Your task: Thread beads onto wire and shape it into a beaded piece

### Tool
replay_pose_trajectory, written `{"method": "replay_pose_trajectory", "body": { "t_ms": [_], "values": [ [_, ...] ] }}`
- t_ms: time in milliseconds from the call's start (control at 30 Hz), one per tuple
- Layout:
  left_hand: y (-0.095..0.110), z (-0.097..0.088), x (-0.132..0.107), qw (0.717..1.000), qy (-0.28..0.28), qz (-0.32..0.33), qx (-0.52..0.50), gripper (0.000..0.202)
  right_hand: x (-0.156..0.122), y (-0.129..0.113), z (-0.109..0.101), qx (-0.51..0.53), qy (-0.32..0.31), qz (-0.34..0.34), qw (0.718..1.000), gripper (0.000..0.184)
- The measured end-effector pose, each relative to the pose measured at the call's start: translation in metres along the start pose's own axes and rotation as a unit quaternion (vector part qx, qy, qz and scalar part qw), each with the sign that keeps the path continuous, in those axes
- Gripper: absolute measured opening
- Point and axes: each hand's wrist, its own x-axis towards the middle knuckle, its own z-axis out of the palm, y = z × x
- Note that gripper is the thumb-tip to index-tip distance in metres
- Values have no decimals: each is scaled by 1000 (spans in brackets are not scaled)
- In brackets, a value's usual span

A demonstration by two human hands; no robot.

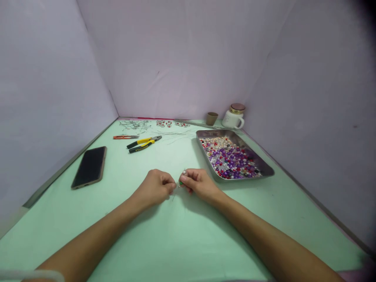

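Note:
My left hand (157, 187) and my right hand (197, 183) rest close together on the pale green table (164, 235), fingertips almost touching. The right hand pinches a small green and white beaded piece (182, 181). The left hand's fingers are curled in a pinch toward that piece; a thin wire seems to run between the two hands, too fine to make out. A metal tray (264, 166) full of purple, red and white beads lies just right of my right hand.
A black phone (89, 167) lies at the left. Yellow-handled pliers (143, 143), orange snips (125, 137), loose wire pins (135, 125) and finished bead pieces (169, 123) lie farther back. A small brown cup (212, 118) and a white lidded mug (234, 116) stand by the back wall.

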Motion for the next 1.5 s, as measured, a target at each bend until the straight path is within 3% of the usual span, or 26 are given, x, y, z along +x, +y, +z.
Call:
{"method": "replay_pose_trajectory", "body": {
  "t_ms": [133,233,467,600,733,900,1133,1500],
  "values": [
    [-1,0,2,992,-60,-62,-97,19,-1,0,1,6,-20,7,1000,21],
    [-2,1,2,988,-78,-51,-125,13,-1,1,1,-2,-26,3,1000,23],
    [-3,0,2,987,-69,-53,-133,10,0,4,0,27,-25,3,999,26],
    [-2,0,4,983,-17,-67,-172,8,1,5,1,93,12,17,995,22],
    [-3,0,5,975,38,-64,-208,12,-1,6,6,73,50,20,996,19],
    [-3,4,5,975,11,-75,-208,12,-2,7,10,36,81,9,996,13],
    [-1,5,4,973,-24,-94,-211,8,-3,5,9,-1,65,12,998,8],
    [-8,7,4,977,-24,-66,-202,6,-2,6,11,48,51,44,997,2]
  ]
}}
